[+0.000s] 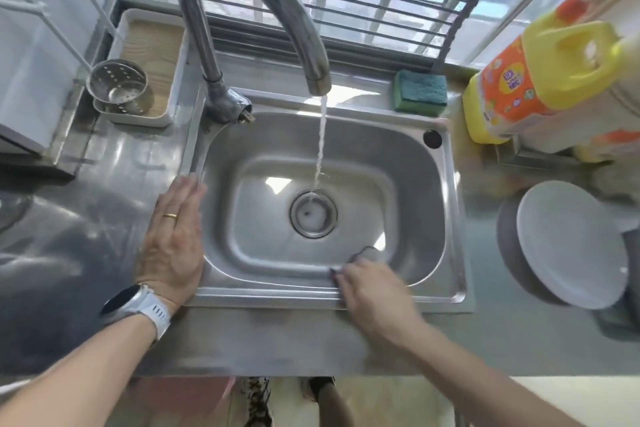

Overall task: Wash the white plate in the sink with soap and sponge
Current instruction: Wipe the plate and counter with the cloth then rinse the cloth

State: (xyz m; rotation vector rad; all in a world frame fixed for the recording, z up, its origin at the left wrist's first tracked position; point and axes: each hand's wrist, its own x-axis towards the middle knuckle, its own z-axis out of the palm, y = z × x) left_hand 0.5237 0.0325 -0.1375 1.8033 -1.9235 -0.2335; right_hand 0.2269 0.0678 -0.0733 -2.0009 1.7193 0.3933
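Tap (277, 7) ran into the empty stainless steel sink (346, 135). Left hand (173, 239) lay flat, fingers straight, on the sink's left rim. Right hand (372, 291) sat blurred at the front rim; couldn't tell whether it held anything. Round white plate (571, 246) was on the counter right of the sink, green-and-yellow sponge (420, 91) on the back ledge, yellow soap jug (540, 83) beside it.

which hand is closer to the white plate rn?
Right. The right hand is on the sink's front rim, left of the white plate on the counter. The left hand rests on the sink's far left edge.
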